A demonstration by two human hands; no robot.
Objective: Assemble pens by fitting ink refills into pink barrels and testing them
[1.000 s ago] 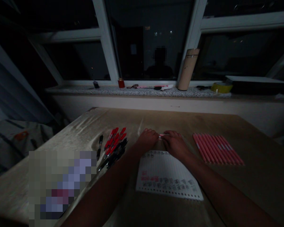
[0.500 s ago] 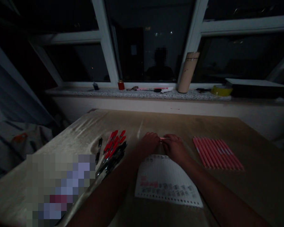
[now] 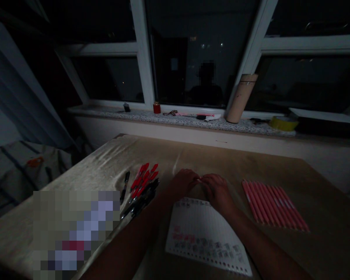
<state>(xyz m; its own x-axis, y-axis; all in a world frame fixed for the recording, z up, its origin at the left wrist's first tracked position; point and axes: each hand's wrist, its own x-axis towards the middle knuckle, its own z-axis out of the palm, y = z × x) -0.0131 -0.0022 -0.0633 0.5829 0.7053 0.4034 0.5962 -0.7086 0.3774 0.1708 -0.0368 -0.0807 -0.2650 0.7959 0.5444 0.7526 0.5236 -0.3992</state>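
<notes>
L hand [image 3: 186,180] & R hand [image 3: 217,187] both grip sm pink item [image 3: 199,180] near notebk pg [image 3: 201,221] w/ illegible red/blk writing [image 3: 187,237].

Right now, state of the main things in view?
Left hand: curled on pinkish item
Right hand: likewise
Pinkish item: mostly hidden
Lined paper: flat, marked red and dark
Pink sticks: flat, side by side
Red pens: bunched
Black pens: bunched alongside
Lone black pen: lying apart
Yellow tape roll: flat
Tan cylinder: standing
Red jar: upright
</notes>
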